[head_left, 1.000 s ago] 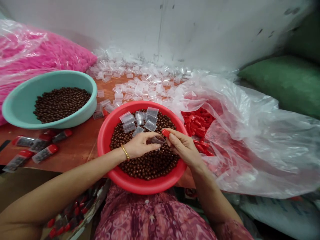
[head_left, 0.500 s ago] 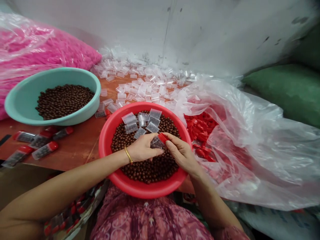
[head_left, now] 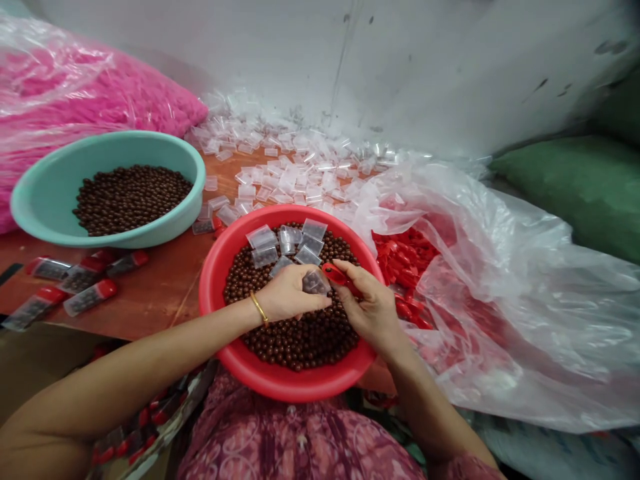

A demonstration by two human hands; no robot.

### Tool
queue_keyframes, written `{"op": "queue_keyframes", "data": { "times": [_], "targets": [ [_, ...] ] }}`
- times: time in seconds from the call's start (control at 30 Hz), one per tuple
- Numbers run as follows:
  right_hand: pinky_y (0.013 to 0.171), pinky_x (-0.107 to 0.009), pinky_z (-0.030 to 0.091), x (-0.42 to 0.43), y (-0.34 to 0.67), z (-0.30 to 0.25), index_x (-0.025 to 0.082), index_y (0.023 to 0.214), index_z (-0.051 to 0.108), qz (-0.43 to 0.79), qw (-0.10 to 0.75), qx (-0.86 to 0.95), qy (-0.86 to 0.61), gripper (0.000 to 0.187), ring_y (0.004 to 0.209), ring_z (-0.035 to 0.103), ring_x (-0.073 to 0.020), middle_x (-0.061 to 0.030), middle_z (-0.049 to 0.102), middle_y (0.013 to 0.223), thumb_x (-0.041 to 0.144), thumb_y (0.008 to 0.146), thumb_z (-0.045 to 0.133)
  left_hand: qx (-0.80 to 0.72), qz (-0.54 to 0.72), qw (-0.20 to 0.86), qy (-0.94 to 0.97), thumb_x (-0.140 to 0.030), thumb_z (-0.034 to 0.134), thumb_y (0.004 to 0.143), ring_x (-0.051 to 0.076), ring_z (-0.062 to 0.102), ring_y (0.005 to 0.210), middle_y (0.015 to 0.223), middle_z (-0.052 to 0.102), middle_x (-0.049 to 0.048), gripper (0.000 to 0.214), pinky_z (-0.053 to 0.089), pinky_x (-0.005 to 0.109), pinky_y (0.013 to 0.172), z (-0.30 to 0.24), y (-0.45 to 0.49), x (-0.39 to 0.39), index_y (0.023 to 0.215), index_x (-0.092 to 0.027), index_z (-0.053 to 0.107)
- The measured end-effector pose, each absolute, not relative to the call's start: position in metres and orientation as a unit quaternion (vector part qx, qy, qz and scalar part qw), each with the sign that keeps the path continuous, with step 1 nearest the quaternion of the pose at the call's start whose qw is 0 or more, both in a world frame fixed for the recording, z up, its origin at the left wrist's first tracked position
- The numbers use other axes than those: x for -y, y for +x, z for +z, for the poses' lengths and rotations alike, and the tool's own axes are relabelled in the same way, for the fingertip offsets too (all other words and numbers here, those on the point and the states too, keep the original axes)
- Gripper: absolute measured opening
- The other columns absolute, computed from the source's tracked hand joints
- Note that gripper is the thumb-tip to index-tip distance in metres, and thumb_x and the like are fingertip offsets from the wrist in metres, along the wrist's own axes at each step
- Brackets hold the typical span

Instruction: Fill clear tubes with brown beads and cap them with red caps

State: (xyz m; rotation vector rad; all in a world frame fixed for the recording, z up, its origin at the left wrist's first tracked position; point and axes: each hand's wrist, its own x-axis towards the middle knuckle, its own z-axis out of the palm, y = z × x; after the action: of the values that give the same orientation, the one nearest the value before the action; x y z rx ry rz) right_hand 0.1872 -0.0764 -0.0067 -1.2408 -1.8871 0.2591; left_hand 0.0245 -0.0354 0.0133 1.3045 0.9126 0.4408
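Over the red basin (head_left: 293,388), my left hand (head_left: 280,293) is closed around a small clear plastic container (head_left: 316,281) that holds dark balls. My right hand (head_left: 374,312) pinches a red plastic cap (head_left: 334,272) just beside the container's mouth, a narrow gap between the two. Below both hands, glossy brown balls (head_left: 300,350) fill much of the basin. Several clear containers (head_left: 263,243) lie on the balls at the far side of the basin. Some of my left fingers are hidden behind the container.
A teal basin (head_left: 35,180) of brown balls stands left, with several red-capped containers (head_left: 90,297) before it. Clear containers (head_left: 287,180) are heaped at the back. To the right lies a plastic bag (head_left: 530,280) with red caps (head_left: 405,257). More capped containers (head_left: 135,433) sit below the table.
The red cap, which was at the container's mouth, is now tilted and slightly apart from it, drawn right in my right hand. My left hand keeps the container almost in place.
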Motion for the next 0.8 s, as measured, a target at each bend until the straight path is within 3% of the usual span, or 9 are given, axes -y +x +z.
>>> {"op": "queue_keyframes", "data": {
  "times": [0.17, 0.37, 0.5, 0.67, 0.8],
  "targets": [
    [0.087, -0.032, 0.055, 0.077, 0.181, -0.01, 0.021, 0.127, 0.052, -0.02, 0.399, 0.799, -0.45, 0.046, 0.1, 0.065, -0.0173, -0.0092, 0.069, 0.108, 0.005, 0.085, 0.043, -0.397, 0.22, 0.695, 0.558, -0.017, 0.062, 0.064, 0.004, 0.039, 0.033, 0.048, 0.047, -0.0105, 0.023, 0.033, 0.016, 0.033, 0.01, 0.024, 0.034, 0.085, -0.012, 0.054],
    [0.094, -0.035, 0.052, 0.084, 0.182, 0.0, 0.024, 0.134, 0.046, 0.113, 0.396, 0.787, -0.46, 0.05, 0.11, 0.062, -0.0185, -0.0067, 0.063, 0.123, 0.01, 0.086, 0.045, -0.377, 0.236, 0.713, 0.542, -0.018, 0.064, 0.062, 0.003, 0.039, 0.033, 0.048, 0.047, -0.0108, 0.023, 0.033, 0.015, 0.033, 0.01, 0.024, 0.034, 0.081, -0.013, 0.053],
    [0.097, -0.037, 0.05, 0.082, 0.179, -0.003, 0.026, 0.134, 0.045, 0.077, 0.41, 0.78, -0.466, 0.051, 0.115, 0.058, -0.0182, -0.0058, 0.06, 0.127, 0.007, 0.087, 0.041, -0.363, 0.224, 0.716, 0.553, -0.017, 0.063, 0.062, 0.003, 0.04, 0.034, 0.049, 0.046, -0.0107, 0.022, 0.034, 0.015, 0.034, 0.009, 0.025, 0.035, 0.08, -0.014, 0.051],
    [0.091, -0.036, 0.054, 0.081, 0.178, -0.007, 0.028, 0.144, 0.028, 0.02, 0.369, 0.826, -0.427, 0.065, 0.11, 0.061, -0.0192, -0.0083, 0.059, 0.127, 0.002, 0.086, 0.04, -0.377, 0.235, 0.674, 0.59, -0.014, 0.058, 0.062, 0.005, 0.04, 0.038, 0.051, 0.045, -0.0091, 0.017, 0.034, 0.018, 0.038, 0.001, 0.023, 0.035, 0.077, -0.015, 0.051],
    [0.081, -0.039, 0.058, 0.087, 0.178, -0.004, 0.032, 0.148, 0.015, 0.017, 0.332, 0.844, -0.421, 0.073, 0.104, 0.064, -0.0223, -0.0108, 0.062, 0.124, 0.0, 0.086, 0.038, -0.377, 0.269, 0.6, 0.653, -0.009, 0.053, 0.059, 0.008, 0.045, 0.058, 0.061, 0.05, -0.005, 0.011, 0.039, 0.02, 0.055, -0.002, 0.023, 0.035, 0.069, -0.014, 0.054]
  ]
}}
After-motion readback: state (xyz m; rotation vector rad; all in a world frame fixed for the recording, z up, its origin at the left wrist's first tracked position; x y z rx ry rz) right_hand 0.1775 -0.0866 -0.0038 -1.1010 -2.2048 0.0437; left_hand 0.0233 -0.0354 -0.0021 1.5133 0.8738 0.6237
